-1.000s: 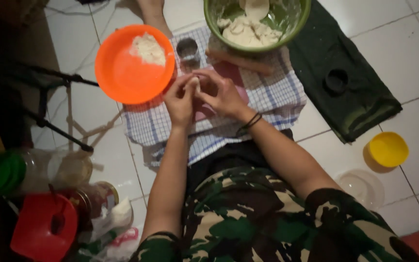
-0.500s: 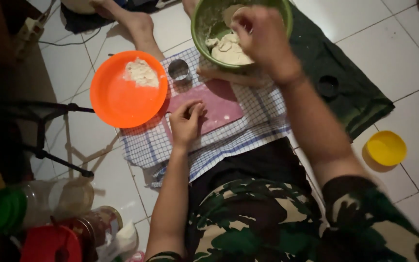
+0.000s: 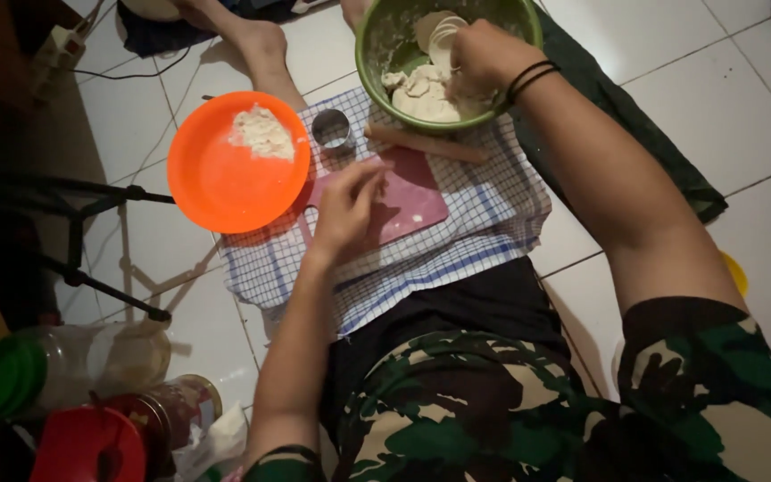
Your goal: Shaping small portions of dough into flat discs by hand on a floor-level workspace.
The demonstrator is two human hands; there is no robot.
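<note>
left hand lifted off pink board; checked cloth, white tile floor.

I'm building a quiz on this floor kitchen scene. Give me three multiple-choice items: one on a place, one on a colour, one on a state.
1. Where is the right hand?
A. in the green bowl of white dough
B. on the orange plate
C. on the floor tiles

2. What colour is the round plastic plate holding a small flour heap?
A. yellow
B. orange
C. blue

3. How is the left hand?
A. gripping the wooden rolling pin
B. holding the metal ring cutter
C. resting on the pink board, holding nothing

Key: 1 A, it reaches into the bowl; 2 B, plainly orange; 3 C, fingers lie on the board.
</note>
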